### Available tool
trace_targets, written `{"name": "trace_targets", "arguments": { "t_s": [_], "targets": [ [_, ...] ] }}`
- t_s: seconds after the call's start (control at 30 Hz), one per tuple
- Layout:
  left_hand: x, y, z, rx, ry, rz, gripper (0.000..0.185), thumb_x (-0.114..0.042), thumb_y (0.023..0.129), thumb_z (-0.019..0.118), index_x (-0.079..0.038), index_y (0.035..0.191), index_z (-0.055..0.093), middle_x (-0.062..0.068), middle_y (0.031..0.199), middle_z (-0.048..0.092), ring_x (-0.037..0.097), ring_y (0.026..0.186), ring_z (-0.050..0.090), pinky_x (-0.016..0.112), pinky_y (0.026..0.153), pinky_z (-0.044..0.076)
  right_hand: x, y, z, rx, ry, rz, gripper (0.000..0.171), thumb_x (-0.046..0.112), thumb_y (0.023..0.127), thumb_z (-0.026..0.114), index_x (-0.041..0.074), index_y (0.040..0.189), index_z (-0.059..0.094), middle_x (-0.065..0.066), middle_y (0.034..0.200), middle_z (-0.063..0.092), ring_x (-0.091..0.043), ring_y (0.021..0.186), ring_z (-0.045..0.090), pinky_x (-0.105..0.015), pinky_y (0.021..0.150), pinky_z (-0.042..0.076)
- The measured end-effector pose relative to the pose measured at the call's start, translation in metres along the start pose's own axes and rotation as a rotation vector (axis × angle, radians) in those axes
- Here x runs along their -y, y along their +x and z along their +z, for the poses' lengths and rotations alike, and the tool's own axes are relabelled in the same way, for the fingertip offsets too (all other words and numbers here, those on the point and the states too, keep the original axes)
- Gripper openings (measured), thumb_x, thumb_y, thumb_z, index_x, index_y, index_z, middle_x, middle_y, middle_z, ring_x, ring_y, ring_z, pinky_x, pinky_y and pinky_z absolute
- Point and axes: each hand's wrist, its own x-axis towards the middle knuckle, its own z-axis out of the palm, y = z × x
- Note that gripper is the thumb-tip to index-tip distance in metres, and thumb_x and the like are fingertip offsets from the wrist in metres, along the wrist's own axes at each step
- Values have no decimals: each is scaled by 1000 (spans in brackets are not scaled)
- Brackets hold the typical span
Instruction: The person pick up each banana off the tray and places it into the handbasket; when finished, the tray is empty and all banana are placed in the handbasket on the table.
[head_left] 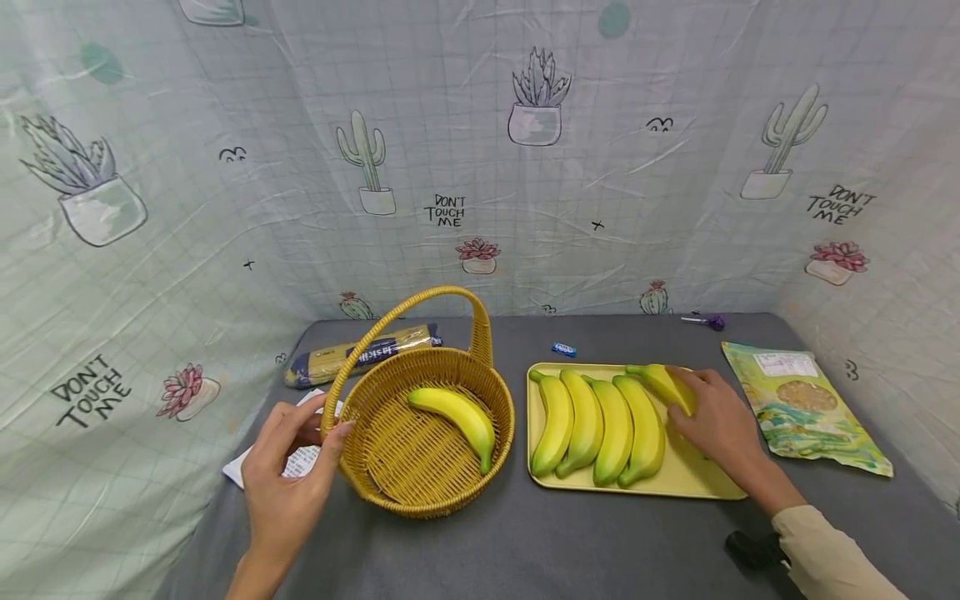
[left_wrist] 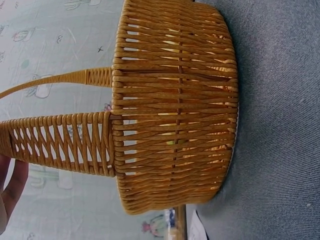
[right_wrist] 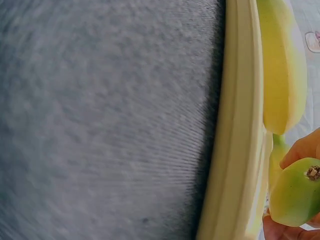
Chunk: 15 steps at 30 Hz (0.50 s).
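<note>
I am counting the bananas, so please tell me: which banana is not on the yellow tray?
The banana lying alone inside the wicker basket. The other five are on the yellow tray, one of them under the right hand.

Left hand (head_left: 288,475) showing bare at lower left of head view, no sleeve, ring or watch showing. Right hand (head_left: 718,417) bare too, at right of centre; cream long sleeve (head_left: 832,558) covering forearm toward lower right corner, cuff ending at wrist. Nails appearing short, unpainted.
</note>
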Motion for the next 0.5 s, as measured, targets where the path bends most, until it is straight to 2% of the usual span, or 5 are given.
{"name": "trace_targets", "arguments": {
  "t_s": [0.13, 0.23, 0.37, 0.5],
  "targets": [
    [-2, 0, 0, 2, -1, 1, 43, 22, 78, 78, 13, 120, 71, 17, 84, 56, 8, 76, 63, 12, 72, 53, 1, 4, -4, -18, -3, -24, 54, 11, 90, 73, 2, 142, 64, -33, 120, 60, -44, 85, 63, -56, 59, 51],
    [-3, 1, 1, 0, -1, 0, 43, 22, 78, 78, 13, 120, 71, 17, 84, 56, 8, 77, 63, 12, 73, 53, 3, 8, -8, -37, 1, -47, 54, 11, 90, 73, 2, 143, 64, -32, 118, 60, -37, 76, 60, -48, 51, 46],
    [-5, 2, 0, 3, 2, -7, 44, 23, 78, 77, 13, 120, 71, 16, 85, 56, 9, 78, 63, 12, 73, 53, 9, 12, -12, -52, 6, -65, 54, 11, 91, 73, 4, 144, 64, -31, 119, 60, -31, 72, 57, -39, 48, 40],
    [-7, 3, 0, 2, 16, -7, 45, 24, 76, 77, 13, 119, 72, 16, 84, 56, 9, 77, 63, 12, 73, 53, 18, 15, -15, -48, 8, -82, 54, 12, 93, 73, 7, 145, 63, -29, 121, 60, -30, 75, 57, -36, 49, 39]
  ]
}}
